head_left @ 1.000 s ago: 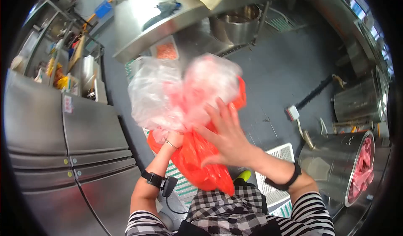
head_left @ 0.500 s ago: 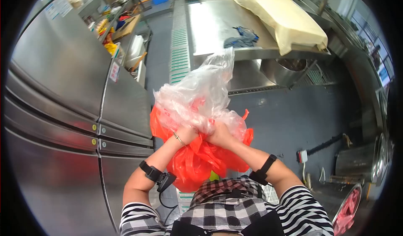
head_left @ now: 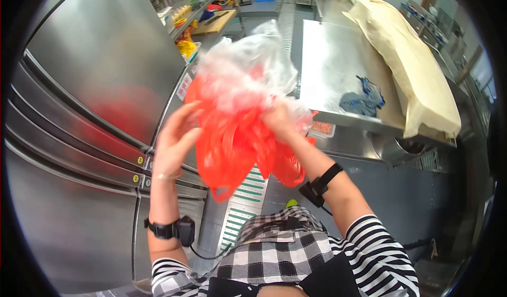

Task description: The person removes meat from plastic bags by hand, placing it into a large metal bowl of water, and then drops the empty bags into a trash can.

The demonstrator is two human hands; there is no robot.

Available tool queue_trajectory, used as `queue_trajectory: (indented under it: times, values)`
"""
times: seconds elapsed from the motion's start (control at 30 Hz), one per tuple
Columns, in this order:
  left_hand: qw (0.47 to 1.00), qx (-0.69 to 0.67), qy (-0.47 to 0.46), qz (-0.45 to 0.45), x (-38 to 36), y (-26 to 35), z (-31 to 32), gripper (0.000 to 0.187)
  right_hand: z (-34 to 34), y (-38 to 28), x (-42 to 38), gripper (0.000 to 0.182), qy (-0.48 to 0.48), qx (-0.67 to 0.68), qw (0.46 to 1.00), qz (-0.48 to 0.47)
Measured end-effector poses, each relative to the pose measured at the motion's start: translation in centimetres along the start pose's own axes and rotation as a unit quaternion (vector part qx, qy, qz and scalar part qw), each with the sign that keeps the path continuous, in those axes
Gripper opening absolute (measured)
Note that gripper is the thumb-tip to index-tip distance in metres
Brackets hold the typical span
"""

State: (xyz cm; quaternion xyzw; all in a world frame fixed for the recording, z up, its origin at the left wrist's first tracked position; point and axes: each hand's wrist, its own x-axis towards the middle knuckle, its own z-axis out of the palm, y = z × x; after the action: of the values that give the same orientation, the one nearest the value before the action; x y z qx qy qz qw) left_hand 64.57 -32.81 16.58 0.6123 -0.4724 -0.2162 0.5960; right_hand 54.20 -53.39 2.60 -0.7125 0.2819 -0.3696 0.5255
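Bunched together in front of me hang red plastic bags [head_left: 232,149] and a clear plastic bag [head_left: 266,51], the clear one puffed out above the red. My right hand [head_left: 278,120] is closed around the gathered plastic at their right side. Just left of the bundle, my left hand [head_left: 177,138] is open, with fingers apart and a little blurred, its fingertips near the red plastic. Black straps with small devices sit on both forearms.
Steel refrigerator doors [head_left: 90,75] stand close on my left. A steel table [head_left: 335,59] ahead right carries a grey-blue cloth [head_left: 364,99] and a long yellow-covered object [head_left: 422,70]. Below its edge is a tray of pinkish pieces [head_left: 322,129]. A floor drain grate [head_left: 245,196] runs beneath the bags.
My left hand has let go of the bags and moved left, opening. My right hand keeps its hold, and the bundle is raised. The view has turned left and tilted up.
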Motion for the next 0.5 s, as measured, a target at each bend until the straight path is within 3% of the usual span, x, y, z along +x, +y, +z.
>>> queue_trajectory:
  times: [0.07, 0.1, 0.13, 0.17, 0.2, 0.27, 0.37, 0.4, 0.43, 0.5]
  values:
    - [0.989, -0.045, 0.137, 0.041, -0.9, 0.8, -1.7, 0.036, -2.1, -3.0, 4.3, 0.006, 0.052, 0.019, 0.997, 0.045]
    - [0.982, -0.028, 0.186, 0.020, -1.6, 0.3, -2.4, 0.034, -3.0, -2.0, 7.3, 0.006, 0.074, -0.007, 0.997, 0.001]
    - [0.972, -0.011, 0.234, -0.002, -2.5, -0.3, -3.2, 0.033, -3.7, -2.8, 9.7, 0.012, 0.123, 0.023, 0.992, -0.034]
    - [0.966, 0.015, 0.257, -0.036, -3.9, -2.1, -4.6, 0.030, -4.5, -4.8, 11.5, 0.019, 0.136, 0.063, 0.989, 0.016]
    - [0.957, 0.040, 0.278, -0.070, -5.3, -4.4, -5.7, 0.028, -5.3, -3.8, 14.5, 0.023, 0.164, 0.073, 0.983, -0.034]
    - [0.910, -0.009, 0.382, -0.159, -7.6, -7.9, -6.5, 0.020, -6.9, -1.8, 20.6, 0.029, 0.236, 0.007, 0.970, -0.047]
    - [0.804, -0.112, 0.550, -0.196, -10.7, -13.3, -7.7, 0.014, -9.1, -1.9, 24.9, 0.030, 0.276, -0.022, 0.947, -0.166]
    - [0.771, -0.116, 0.593, -0.201, -10.4, -14.8, -8.1, 0.014, -9.5, -0.7, 26.5, 0.034, 0.269, 0.063, 0.947, -0.161]
    - [0.771, -0.119, 0.593, -0.199, -9.1, -16.3, -8.6, 0.014, -9.6, -1.3, 27.2, 0.037, 0.284, 0.042, 0.950, -0.121]
    - [0.799, -0.126, 0.543, -0.224, -6.1, -19.0, -9.6, 0.013, -9.4, -0.4, 29.9, 0.035, 0.304, 0.145, 0.930, -0.148]
